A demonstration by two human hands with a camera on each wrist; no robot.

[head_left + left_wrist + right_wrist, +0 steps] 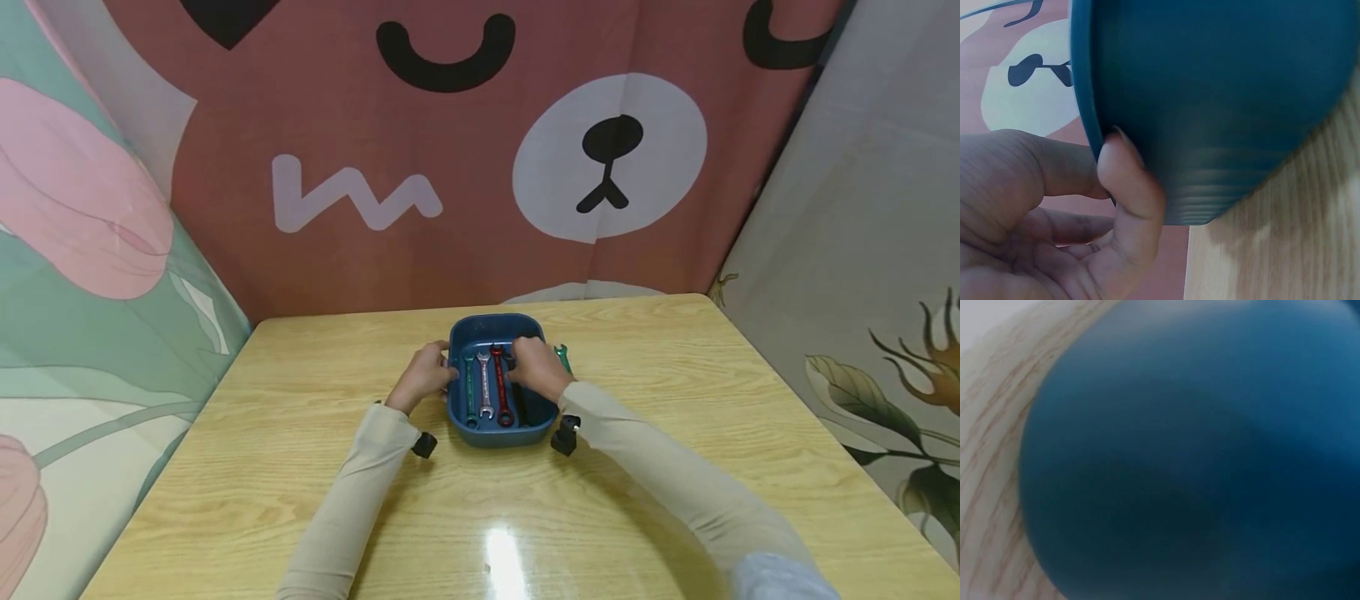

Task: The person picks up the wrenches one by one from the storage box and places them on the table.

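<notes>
A blue plastic basin (502,437) stands on the table, with wrenches lying lengthwise inside it. From left to right show a green wrench (470,387), a silver wrench (484,385) and a red wrench (501,387). My left hand (424,375) pinches the basin's left rim between thumb and fingers, and the left wrist view shows this grip up close. My right hand (540,367) reaches over the right rim, its fingertips down beside the red wrench; I cannot tell whether they hold something. The right wrist view is filled by the basin's blurred outer wall (1179,456).
Another green wrench (562,358) shows just right of the basin, partly behind my right wrist. The wood-patterned table (315,417) ends at a hanging cloth (360,267) with a bear print. Patterned cloths hang at both sides too.
</notes>
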